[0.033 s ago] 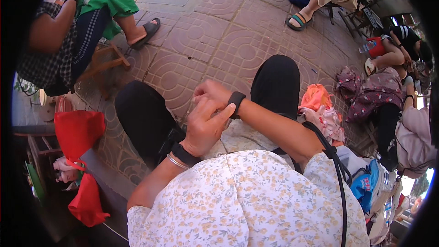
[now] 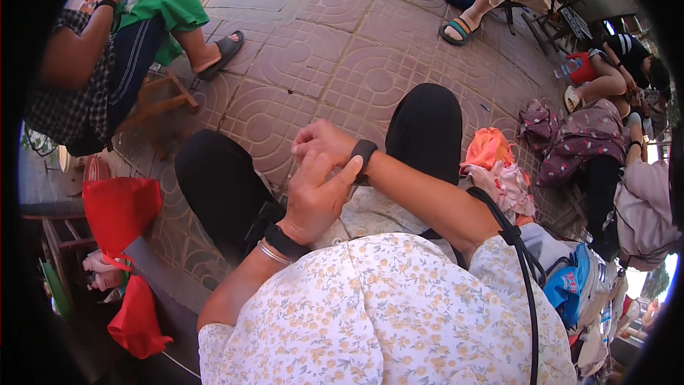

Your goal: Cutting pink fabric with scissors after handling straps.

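My hands meet above my lap, between my black-trousered knees. My left hand (image 2: 313,196) reaches across to the right wrist. Its thumb presses the black wristband (image 2: 364,155) there, and its other fingers are partly hidden behind that wrist. My right hand (image 2: 324,141) points left over the paving, fingers loosely bent, with nothing visible in them. On my left wrist sit another black band (image 2: 286,242) and a silver bangle (image 2: 273,252).
Red cloth bags (image 2: 121,210) hang at the left beside a stool. Orange and pink cloth (image 2: 499,171) lies by my right knee. Seated people surround me; one wears green shorts (image 2: 164,0). Blue and white bags (image 2: 566,289) are at lower right. A black cable (image 2: 529,285) runs down my right side.
The view has shifted slightly, moving the surroundings a little to the left. My hands keep nearly the same pose, the left thumb still on the wristband.
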Available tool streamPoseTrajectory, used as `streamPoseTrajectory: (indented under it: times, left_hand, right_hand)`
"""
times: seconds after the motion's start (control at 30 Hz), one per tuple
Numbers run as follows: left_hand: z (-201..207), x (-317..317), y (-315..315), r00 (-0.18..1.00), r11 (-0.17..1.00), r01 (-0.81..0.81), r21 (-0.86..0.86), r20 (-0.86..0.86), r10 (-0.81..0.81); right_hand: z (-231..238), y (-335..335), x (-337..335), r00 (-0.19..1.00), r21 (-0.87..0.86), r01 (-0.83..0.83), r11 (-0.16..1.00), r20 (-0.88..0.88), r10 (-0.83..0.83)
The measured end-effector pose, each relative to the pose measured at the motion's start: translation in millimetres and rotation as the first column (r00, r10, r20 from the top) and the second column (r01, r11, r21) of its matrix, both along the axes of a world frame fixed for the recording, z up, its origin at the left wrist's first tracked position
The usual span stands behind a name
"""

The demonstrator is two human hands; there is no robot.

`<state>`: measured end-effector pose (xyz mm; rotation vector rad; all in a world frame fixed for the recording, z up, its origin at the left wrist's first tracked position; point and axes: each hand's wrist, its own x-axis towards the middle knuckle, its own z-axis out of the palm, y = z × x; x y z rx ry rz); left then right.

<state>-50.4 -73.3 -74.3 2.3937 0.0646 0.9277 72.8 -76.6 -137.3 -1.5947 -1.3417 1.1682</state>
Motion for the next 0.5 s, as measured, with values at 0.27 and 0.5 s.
streamPoseTrajectory:
  times: [0.27,0.5]
  left_hand:
    - [14.1,-2.2,2.8,0.972,0.981,-0.006,-0.194,-0.232,-0.040]
    - [32.8,11.7,1.8,0.950,0.899,0.103,-0.425,-0.227,-0.216]
  right_hand:
    - [68.4,30.0,71.2,0.425,-0.199,0.618,0.761,-0.730,-0.536]
    - [149.4,60.0,159.0,0.106,-0.046,0.897,0.439,-0.944,-0.314]
